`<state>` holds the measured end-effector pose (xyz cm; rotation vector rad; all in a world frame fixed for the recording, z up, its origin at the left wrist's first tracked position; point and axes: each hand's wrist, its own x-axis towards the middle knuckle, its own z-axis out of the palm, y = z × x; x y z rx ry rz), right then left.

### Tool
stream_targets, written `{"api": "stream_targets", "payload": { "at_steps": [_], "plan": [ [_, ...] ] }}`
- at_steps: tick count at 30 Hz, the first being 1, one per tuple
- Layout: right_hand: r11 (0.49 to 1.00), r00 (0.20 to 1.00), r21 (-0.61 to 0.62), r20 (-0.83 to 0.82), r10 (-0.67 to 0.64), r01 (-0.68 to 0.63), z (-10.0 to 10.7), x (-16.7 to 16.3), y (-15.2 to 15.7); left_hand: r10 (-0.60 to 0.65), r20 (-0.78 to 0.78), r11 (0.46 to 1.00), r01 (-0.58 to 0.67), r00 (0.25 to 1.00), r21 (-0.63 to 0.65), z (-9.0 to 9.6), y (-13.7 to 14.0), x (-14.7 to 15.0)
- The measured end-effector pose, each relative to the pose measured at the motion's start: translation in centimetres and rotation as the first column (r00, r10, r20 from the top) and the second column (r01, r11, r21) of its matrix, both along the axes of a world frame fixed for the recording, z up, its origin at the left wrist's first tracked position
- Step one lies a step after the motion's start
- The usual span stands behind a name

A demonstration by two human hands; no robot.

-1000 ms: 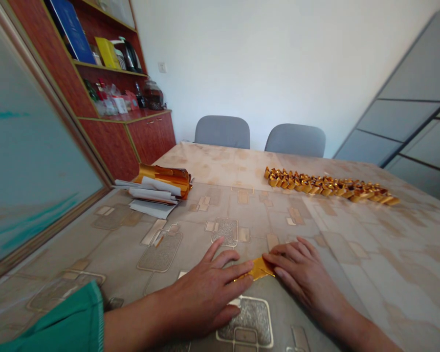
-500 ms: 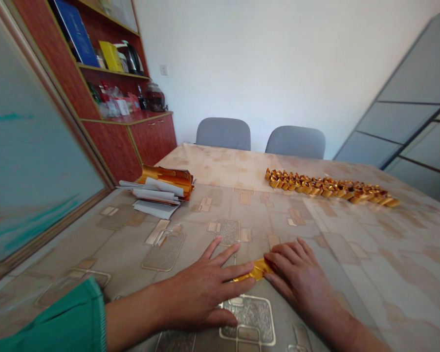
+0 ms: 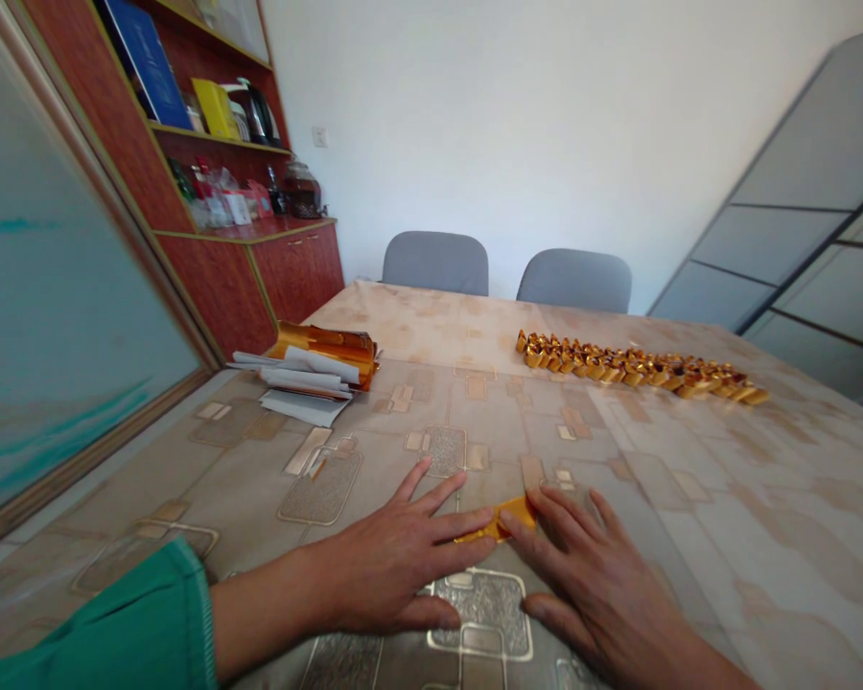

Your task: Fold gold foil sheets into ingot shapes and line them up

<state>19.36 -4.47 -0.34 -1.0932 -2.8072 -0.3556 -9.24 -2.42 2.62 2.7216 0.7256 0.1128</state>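
A small folded piece of gold foil paper [image 3: 512, 518] lies on the patterned tablecloth [image 3: 395, 460] between my hands. My left hand [image 3: 403, 556] lies flat with its fingers spread, and two of its fingertips rest on the left end of the foil. From the other side, my right hand [image 3: 596, 565] presses its fingertips down on the right part of the foil. Its fingers are stretched out and its thumb stands apart on the cloth. The fingers of both hands hide parts of the foil.
Rows of folded gold foil pieces [image 3: 640, 369] stand at the back right of the table. At the left lies a stack of gold foil sheets [image 3: 331, 347] with grey-white backs [image 3: 306, 407]. Two grey chairs [image 3: 435, 262] stand behind the table, and a red-brown cabinet [image 3: 298, 259] at the far left.
My right hand has shifted from gripping the foil's right end to lying on it with fingers straighter and thumb out. My left hand stays nearly in place.
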Motion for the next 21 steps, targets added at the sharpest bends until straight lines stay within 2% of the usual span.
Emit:
{"api": "stream_targets", "payload": {
  "at_steps": [7,12,17,21],
  "plan": [
    [0.999,1.000,-0.049,-0.015,-0.018,0.017,-0.3,0.3,-0.2,-0.043,0.082,0.999,0.042,0.996,0.015,0.0,0.4,-0.5],
    [0.985,0.997,-0.173,-0.073,-0.019,0.006,1.1,0.3,0.3,-0.054,0.117,0.998,0.056,0.992,-0.014,0.0,0.7,-0.4],
    [0.924,0.962,-0.383,-0.255,-0.096,-0.010,3.5,-0.9,2.2,0.134,0.212,0.991,-0.130,0.968,-0.033,-0.8,0.8,1.7],
    [0.922,0.949,-0.385,-0.269,-0.161,0.048,3.1,-2.5,4.7,0.282,0.311,0.957,-0.290,0.908,-0.020,-1.8,1.6,3.5]
  ]
}}
